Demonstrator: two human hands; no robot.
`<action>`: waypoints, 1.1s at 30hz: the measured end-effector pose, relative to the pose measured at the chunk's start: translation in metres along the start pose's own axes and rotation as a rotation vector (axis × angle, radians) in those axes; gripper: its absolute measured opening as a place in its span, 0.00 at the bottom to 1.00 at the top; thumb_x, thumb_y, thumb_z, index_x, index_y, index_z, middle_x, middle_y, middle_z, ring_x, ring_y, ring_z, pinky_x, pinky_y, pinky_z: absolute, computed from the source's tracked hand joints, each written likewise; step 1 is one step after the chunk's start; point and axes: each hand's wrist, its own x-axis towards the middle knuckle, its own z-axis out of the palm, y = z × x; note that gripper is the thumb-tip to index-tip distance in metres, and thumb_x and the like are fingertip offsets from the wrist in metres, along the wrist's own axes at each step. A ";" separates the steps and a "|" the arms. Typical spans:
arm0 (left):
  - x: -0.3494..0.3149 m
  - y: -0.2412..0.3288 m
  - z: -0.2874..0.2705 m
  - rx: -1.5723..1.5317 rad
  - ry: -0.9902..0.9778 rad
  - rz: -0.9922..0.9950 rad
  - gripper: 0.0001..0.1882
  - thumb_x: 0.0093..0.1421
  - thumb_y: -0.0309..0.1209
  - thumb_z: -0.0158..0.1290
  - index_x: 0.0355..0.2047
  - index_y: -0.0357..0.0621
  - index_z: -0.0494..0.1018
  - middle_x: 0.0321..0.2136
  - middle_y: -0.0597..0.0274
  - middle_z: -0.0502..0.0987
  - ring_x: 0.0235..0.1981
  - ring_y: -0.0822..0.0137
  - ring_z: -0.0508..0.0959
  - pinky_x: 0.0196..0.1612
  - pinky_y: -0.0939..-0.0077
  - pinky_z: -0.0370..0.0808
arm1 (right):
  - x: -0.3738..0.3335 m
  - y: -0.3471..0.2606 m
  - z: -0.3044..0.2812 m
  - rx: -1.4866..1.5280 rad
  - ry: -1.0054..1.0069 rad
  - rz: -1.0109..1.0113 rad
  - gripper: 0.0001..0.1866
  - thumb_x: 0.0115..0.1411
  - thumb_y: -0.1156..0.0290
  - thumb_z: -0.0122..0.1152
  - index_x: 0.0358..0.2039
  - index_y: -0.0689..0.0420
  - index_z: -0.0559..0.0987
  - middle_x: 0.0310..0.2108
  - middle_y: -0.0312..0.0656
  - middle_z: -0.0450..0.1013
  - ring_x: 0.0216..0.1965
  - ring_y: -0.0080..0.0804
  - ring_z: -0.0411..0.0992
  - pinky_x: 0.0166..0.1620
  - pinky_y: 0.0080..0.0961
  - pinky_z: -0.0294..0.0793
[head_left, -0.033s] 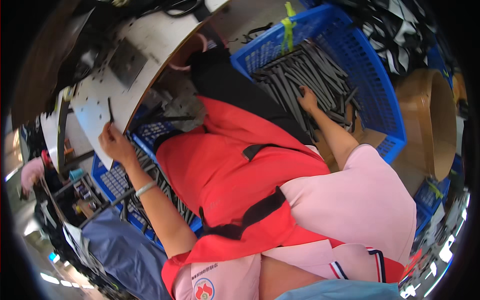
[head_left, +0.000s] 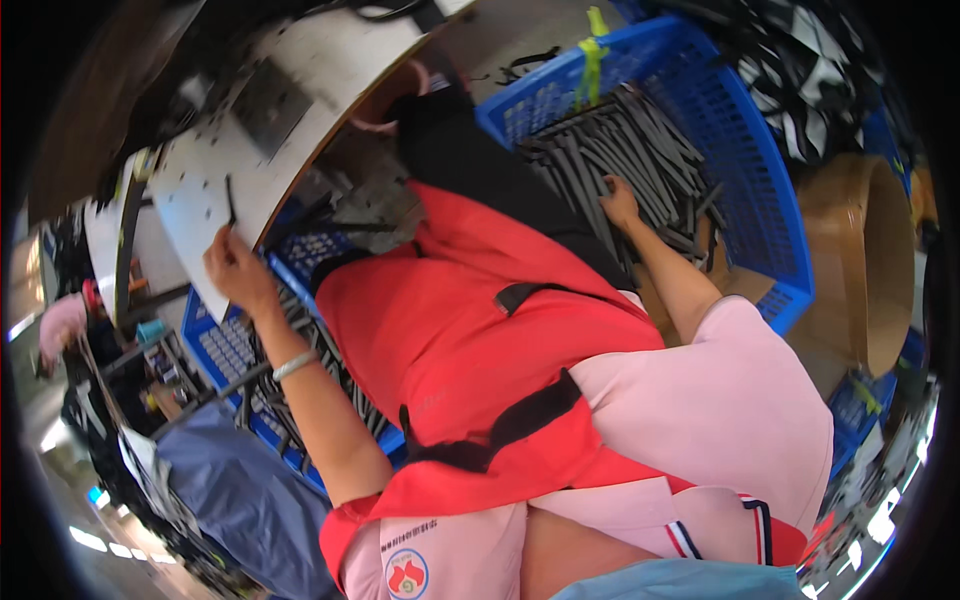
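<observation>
At the edge of a white table (head_left: 190,230), my left hand (head_left: 242,272) is closed with its fingertips together at the lower end of a thin dark strip (head_left: 231,200). The strip points away from me over the tabletop. My right hand (head_left: 621,207) reaches into a blue plastic basket (head_left: 745,190) on the right. Its fingers are curled in against a pile of dark grey strips (head_left: 650,150); whether they grip one is hidden.
Another blue basket (head_left: 218,340) with dark strips stands at my left, partly behind my forearm. A dark square plate (head_left: 270,108) and small dark bits lie on the table. A cardboard box (head_left: 845,265) stands right of the large basket. A person in pink (head_left: 65,325) is far left.
The whole view has shifted slightly, moving the table and baskets a little in the picture. Both hands keep nearly the same places beside the table and in the basket.
</observation>
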 end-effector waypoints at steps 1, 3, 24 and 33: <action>-0.004 0.002 -0.004 -0.062 0.024 0.007 0.08 0.61 0.28 0.52 0.38 0.40 0.78 0.32 0.56 0.76 0.33 0.61 0.76 0.38 0.71 0.72 | 0.004 -0.002 0.010 0.081 0.000 -0.031 0.27 0.48 0.71 0.63 0.52 0.55 0.71 0.45 0.47 0.73 0.49 0.41 0.72 0.51 0.35 0.72; -0.019 0.017 -0.009 -0.245 0.046 -0.133 0.10 0.60 0.25 0.52 0.41 0.38 0.76 0.36 0.57 0.75 0.36 0.63 0.76 0.41 0.72 0.73 | 0.011 -0.017 0.009 0.157 -0.090 -0.075 0.28 0.49 0.72 0.63 0.53 0.57 0.70 0.42 0.44 0.74 0.44 0.36 0.74 0.48 0.31 0.73; -0.357 -0.136 -0.046 -0.980 -0.325 -1.041 0.19 0.63 0.42 0.47 0.43 0.42 0.78 0.36 0.56 0.81 0.39 0.57 0.80 0.40 0.63 0.76 | 0.007 -0.252 0.015 0.577 -0.383 -0.141 0.12 0.58 0.66 0.56 0.37 0.59 0.81 0.32 0.40 0.78 0.36 0.26 0.75 0.42 0.23 0.72; -0.344 -0.157 -0.024 -0.760 -0.567 -0.937 0.19 0.62 0.43 0.48 0.42 0.42 0.78 0.36 0.54 0.81 0.39 0.56 0.80 0.40 0.62 0.76 | -0.011 -0.159 0.001 0.736 -0.109 -0.011 0.15 0.58 0.72 0.54 0.46 0.58 0.75 0.22 0.33 0.71 0.23 0.19 0.70 0.27 0.18 0.69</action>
